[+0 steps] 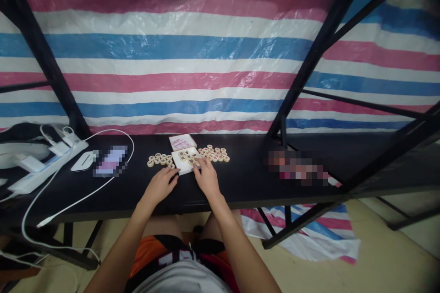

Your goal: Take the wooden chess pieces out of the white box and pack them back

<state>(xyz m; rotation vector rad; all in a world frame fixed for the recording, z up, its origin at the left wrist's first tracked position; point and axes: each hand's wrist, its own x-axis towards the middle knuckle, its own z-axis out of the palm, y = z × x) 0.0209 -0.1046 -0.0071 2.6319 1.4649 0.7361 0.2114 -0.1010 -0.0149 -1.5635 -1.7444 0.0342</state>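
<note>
Well, my open left hand (pixel 161 184) braces the box (pixel 181 167) so right hand (pixel 207 175) fingers its pieces (pixel 185 155) (grip unclear, can't tell).

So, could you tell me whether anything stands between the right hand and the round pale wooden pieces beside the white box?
Nothing visible does: the right hand is at the small white box, and the round pale wooden pieces lie just beyond on the black table.
</note>
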